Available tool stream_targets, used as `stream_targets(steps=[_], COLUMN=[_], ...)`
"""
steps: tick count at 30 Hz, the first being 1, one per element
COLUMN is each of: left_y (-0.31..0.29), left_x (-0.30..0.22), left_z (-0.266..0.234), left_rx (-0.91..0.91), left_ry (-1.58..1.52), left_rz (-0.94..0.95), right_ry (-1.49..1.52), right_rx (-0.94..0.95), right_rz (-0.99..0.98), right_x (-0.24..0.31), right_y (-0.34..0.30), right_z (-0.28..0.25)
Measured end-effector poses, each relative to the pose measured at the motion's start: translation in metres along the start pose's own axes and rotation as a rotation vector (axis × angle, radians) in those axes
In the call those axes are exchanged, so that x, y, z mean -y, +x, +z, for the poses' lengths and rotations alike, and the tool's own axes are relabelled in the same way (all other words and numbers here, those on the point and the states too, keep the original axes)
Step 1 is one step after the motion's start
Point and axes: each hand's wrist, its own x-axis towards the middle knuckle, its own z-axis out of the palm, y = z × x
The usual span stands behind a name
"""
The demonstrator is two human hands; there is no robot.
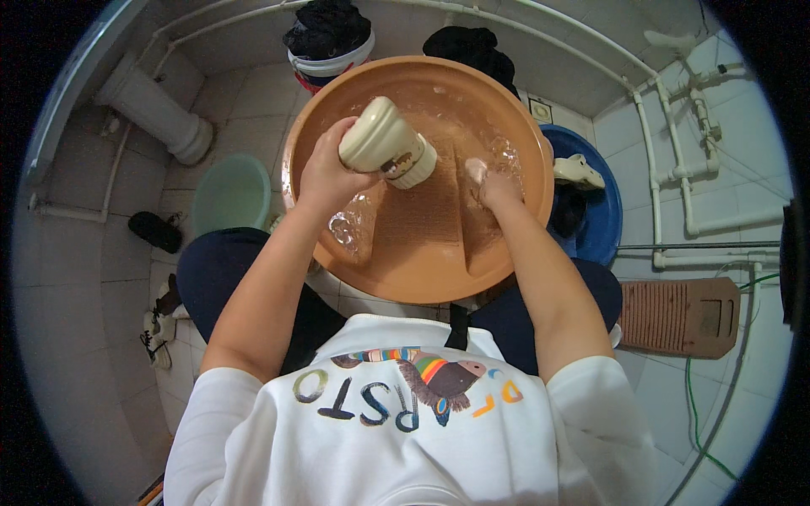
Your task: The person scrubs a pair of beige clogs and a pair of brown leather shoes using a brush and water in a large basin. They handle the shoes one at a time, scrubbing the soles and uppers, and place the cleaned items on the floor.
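Observation:
My left hand [331, 171] is closed round a cream clog [377, 139] with a brown patch and a ribbed pale end, held tilted over a big orange basin [305, 152]. My right hand [499, 190] is down in the water on the basin's right side, its fingers partly hidden. Something small and whitish [476, 170] shows at its fingertips, too unclear to name. Between my hands, a ribbed washboard [419, 215] slopes in the water.
On the right, a blue basin [609, 198] holds another cream shoe [579, 172] and something dark. A brown washboard [680, 318] lies near it. A pale green basin [233, 196] stands left. Behind are a bucket of dark cloth [327, 32] and a black heap [472, 52]; pipes [650, 160] line the wall.

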Motion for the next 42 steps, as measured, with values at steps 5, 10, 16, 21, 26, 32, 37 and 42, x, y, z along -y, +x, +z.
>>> stream_targets(steps=[5, 10, 16, 21, 26, 32, 37, 42], left_y=[-0.004, -0.007, -0.025, -0.023, -0.023, -0.019, -0.013, -0.018], left_x=[-0.019, 0.03, 0.028, 0.023, 0.021, 0.034, 0.021, 0.025], left_z=[-0.008, 0.028, 0.044, 0.049, 0.068, 0.071, 0.06, 0.054], left_rx=[0.153, 0.217, 0.455, 0.453, 0.246, 0.368, 0.421, 0.454], left_ry=[0.095, -0.383, -0.271, -0.124, -0.088, -0.181, -0.583, -0.7], left_rz=[0.01, -0.207, -0.2, -0.066, -0.293, -0.334, -0.6, -0.59], right_ry=[0.675, 0.804, 0.374, 0.667, 0.597, 1.091, 1.003, 0.197], right_rx=[-0.233, -0.084, -0.017, -0.223, -0.354, 0.081, -0.068, -0.17], right_rz=[-0.334, -0.581, -0.322, -0.278, -0.311, -0.183, -0.014, 0.036], right_x=[0.025, 0.111, 0.107, 0.087, 0.09, 0.106, 0.059, 0.014], right_y=[0.008, -0.066, -0.074, -0.039, -0.034, -0.069, -0.022, -0.004], right_z=[-0.016, -0.08, -0.07, -0.037, -0.006, -0.051, -0.051, -0.008])
